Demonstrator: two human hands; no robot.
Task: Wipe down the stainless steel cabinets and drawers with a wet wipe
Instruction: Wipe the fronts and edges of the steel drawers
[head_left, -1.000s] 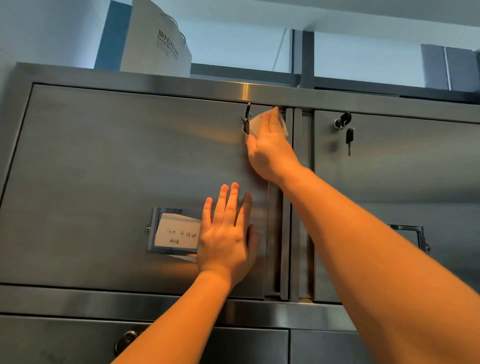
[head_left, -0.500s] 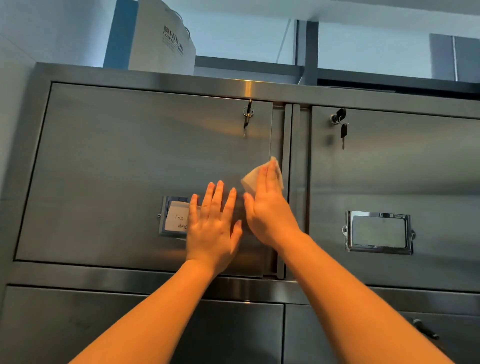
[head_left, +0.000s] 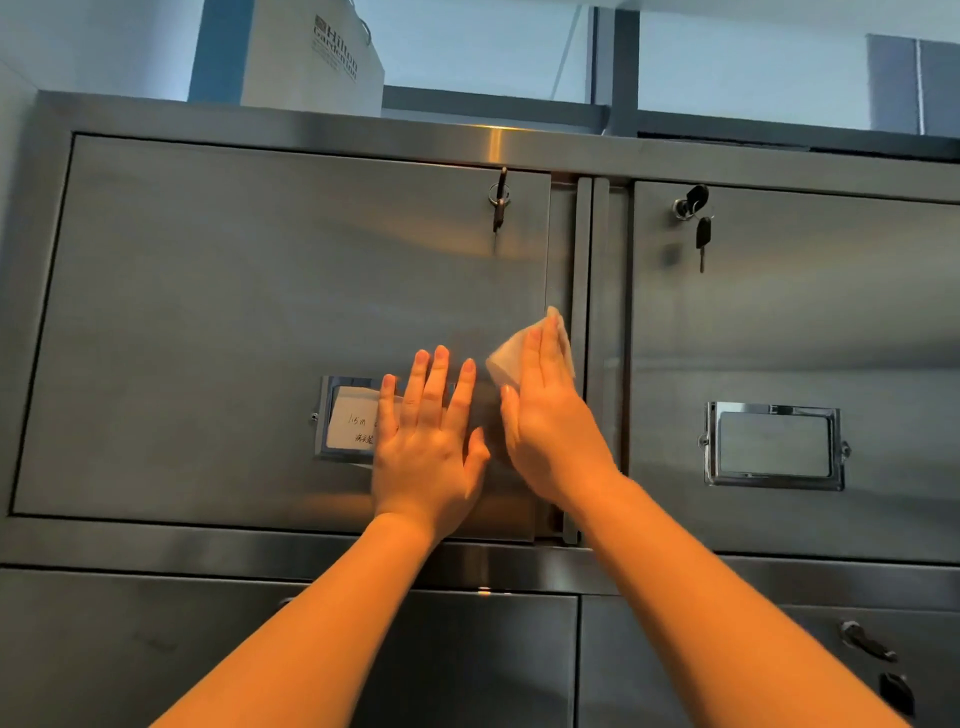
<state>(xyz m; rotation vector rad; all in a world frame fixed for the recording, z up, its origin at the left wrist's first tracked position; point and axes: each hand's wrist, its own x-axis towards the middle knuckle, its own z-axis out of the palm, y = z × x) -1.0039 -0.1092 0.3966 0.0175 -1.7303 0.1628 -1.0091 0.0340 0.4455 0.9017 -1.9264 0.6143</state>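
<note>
On the upper-left cabinet door (head_left: 234, 312), toward its right edge, both hands were flat on the steel. Left to right: a label holder (head_left: 337, 415) with a handwritten card sat low on the door; the left hand (head_left: 426, 441) lay over its right part, fingers straight and spread, palm pressed to the door, holding nothing, judged to be bracing the door. Just beside it, the right hand (head_left: 550, 426) pressed the wet wipe (head_left: 509, 358) against the door with straight fingers, no pinch visible; wipe stuck out above and left of the fingers, close to the door's right edge, below the key (head_left: 500, 200) hanging in the lock. Further right, past the vertical frame, the upper-right door (head_left: 805, 322) carried its own keys (head_left: 698, 218) and an empty label holder (head_left: 774, 447). Lower doors showed along the bottom edge; a white box (head_left: 311, 67) stood on the cabinet top.

Handling, as judgement: wipe was thin, soft, light, damp, would bunch or fold under drag, so flat palm pressure over its middle suited it better than a fingertip grip. Steel looked smooth and slick; wipe likely slid easily. Card in the holder was paper, best kept dry.
</note>
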